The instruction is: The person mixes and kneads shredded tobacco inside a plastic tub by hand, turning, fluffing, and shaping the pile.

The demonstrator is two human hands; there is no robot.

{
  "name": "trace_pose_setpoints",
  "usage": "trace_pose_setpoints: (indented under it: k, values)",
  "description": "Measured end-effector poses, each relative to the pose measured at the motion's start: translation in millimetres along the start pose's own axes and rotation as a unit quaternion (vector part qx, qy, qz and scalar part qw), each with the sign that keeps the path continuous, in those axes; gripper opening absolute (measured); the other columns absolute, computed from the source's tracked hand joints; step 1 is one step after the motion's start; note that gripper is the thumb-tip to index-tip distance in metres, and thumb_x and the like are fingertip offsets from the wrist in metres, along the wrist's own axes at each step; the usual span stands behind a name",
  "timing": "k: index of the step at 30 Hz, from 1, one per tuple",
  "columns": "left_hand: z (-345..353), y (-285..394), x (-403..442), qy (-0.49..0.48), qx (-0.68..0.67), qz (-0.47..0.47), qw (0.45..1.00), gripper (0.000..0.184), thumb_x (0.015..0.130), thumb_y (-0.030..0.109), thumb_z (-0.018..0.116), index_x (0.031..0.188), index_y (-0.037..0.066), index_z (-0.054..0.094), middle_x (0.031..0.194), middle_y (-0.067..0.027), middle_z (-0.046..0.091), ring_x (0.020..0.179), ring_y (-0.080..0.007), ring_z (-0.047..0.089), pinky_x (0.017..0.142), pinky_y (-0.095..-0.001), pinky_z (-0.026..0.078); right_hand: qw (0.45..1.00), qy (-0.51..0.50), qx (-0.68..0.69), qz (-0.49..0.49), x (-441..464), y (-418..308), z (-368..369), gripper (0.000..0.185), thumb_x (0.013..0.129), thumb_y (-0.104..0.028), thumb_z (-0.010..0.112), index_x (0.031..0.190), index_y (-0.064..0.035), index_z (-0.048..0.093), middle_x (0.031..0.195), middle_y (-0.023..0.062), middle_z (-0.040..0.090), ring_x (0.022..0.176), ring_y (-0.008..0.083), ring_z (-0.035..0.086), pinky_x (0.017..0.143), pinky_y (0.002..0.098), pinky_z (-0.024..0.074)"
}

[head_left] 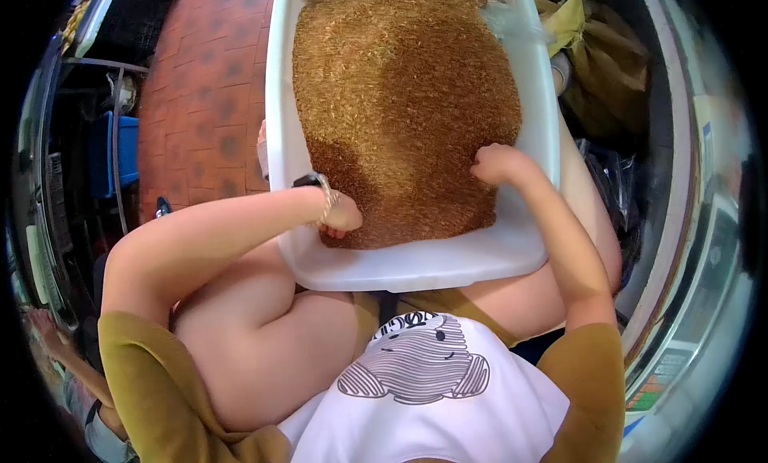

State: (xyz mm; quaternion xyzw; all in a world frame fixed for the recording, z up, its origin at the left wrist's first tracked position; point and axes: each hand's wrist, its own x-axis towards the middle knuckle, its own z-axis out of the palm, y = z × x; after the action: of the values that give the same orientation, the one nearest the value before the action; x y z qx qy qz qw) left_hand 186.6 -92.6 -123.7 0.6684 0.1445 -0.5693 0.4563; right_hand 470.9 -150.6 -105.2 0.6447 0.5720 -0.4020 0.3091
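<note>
A white plastic tub (416, 269) stands between my legs, filled with a loose heap of small reddish-brown dried bits (424, 79) whose kind I cannot make out. At the near left of the heap, my left hand (342, 215) is turned down with its fingers curled against the bits. A dark watch and a light bracelet circle that wrist. Along the tub's right side, my right hand (496, 165) touches the heap, its fingers bent together. What either hand holds, if anything, is hidden.
Red floor tiles (208, 103) lie left of the tub. A blue crate (114, 155) sits on a rack at the far left. Right of the tub stands a brown sack (612, 71). Another person's hand (46, 328) shows at the lower left edge. Clear plastic (512, 19) lies over the tub's far right.
</note>
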Motion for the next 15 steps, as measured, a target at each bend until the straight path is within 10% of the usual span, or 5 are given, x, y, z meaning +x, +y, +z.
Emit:
trace_pose_setpoints:
  k: [3,7,11,14,15]
  values:
    - [9,10,-11,0.048,0.379,0.022,0.924,0.038,0.085,0.024,0.035,0.089,0.003,0.066,0.094,-0.0210,0.062,0.090,-0.0300,0.061,0.081,-0.0419,0.046,0.998,0.019,-0.035,0.043,4,-10,5,0.032,0.077,-0.019,0.047,0.098,-0.0024,0.064,0.102,0.0167,0.062,0.096,0.0303,0.060,0.080,0.0391,0.0484]
    - [9,-13,24,0.077,0.320,0.026,0.944,0.035,0.086,0.020,0.036,0.089,-0.001,0.064,0.090,-0.0221,0.062,0.089,-0.0391,0.058,0.078,-0.0422,0.049,0.998,0.037,-0.004,0.049,15,-14,18,0.032,0.077,-0.019,0.046,0.097,-0.0015,0.064,0.101,0.0181,0.062,0.096,0.0311,0.059,0.081,0.0398,0.0480]
    - [19,-23,26,0.167,-0.269,-0.092,0.944,0.045,0.083,0.032,0.037,0.115,0.003,0.051,0.119,-0.0178,0.050,0.106,-0.0335,0.052,0.082,-0.0502,0.044,0.971,-0.009,0.218,0.101,21,-28,30,0.035,0.077,-0.020,0.045,0.098,0.0031,0.062,0.104,0.0235,0.058,0.096,0.0332,0.058,0.080,0.0403,0.0477]
    - [20,-7,23,0.189,-0.449,-0.145,0.861,0.054,0.082,0.036,0.037,0.126,0.006,0.041,0.131,-0.0146,0.041,0.116,-0.0314,0.044,0.088,-0.0533,0.039,0.982,0.084,0.163,-0.042,75,-18,97,0.032,0.081,-0.016,0.043,0.098,0.0071,0.056,0.115,0.0238,0.049,0.092,0.0368,0.056,0.065,0.0366,0.0540]
    - [22,-2,26,0.192,-0.488,-0.159,0.837,0.057,0.081,0.037,0.038,0.129,0.006,0.038,0.134,-0.0135,0.038,0.119,-0.0308,0.042,0.090,-0.0541,0.037,0.928,0.016,0.366,0.065,65,-40,88,0.033,0.085,-0.017,0.037,0.104,0.0053,0.052,0.123,0.0210,0.042,0.099,0.0340,0.052,0.070,0.0427,0.0522]
